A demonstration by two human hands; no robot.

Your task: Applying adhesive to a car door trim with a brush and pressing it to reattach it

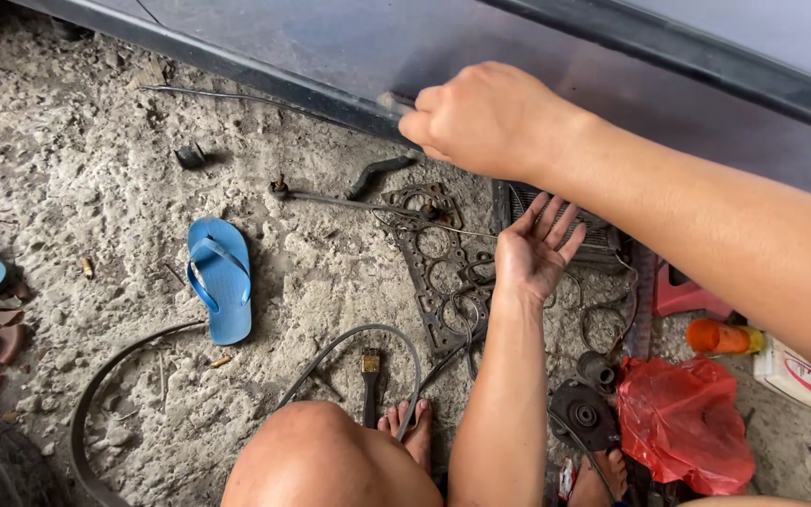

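My right hand is curled tight at the car edge up top, and my left hand is spread flat over the gasket.

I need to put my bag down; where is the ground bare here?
Bare dirt lies left of the blue sandal, and between it and the gasket. Crowded: around the left hand, gasket, red bag and orange bottle.
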